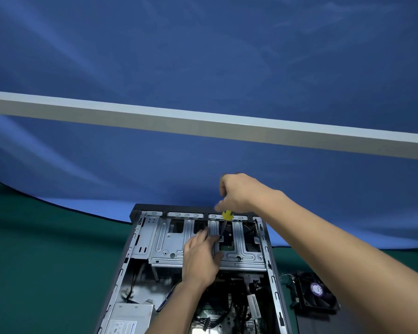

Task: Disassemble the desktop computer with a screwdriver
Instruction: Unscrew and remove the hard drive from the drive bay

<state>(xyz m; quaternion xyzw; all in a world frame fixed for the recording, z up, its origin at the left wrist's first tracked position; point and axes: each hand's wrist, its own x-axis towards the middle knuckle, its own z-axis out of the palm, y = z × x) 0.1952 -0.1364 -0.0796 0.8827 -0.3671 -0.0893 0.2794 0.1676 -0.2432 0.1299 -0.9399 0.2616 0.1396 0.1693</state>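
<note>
An open desktop computer case (273, 273) lies flat on a green mat, its insides showing. At its far end sits a silver metal drive cage (167, 247). My right hand (239, 192) grips the top of a screwdriver (225, 225) with a yellow collar; its dark shaft points down into a gap in the cage. My left hand (200, 256) rests on the cage just left of the shaft, fingers stretched toward the tip. The tip itself is hard to make out.
A silver power supply (128, 319) sits in the case's near left corner, with cables and the motherboard (227, 314) to its right. A removed black fan (316, 295) lies on the mat right of the case. A blue cloth backdrop and a grey bar (203, 121) rise behind.
</note>
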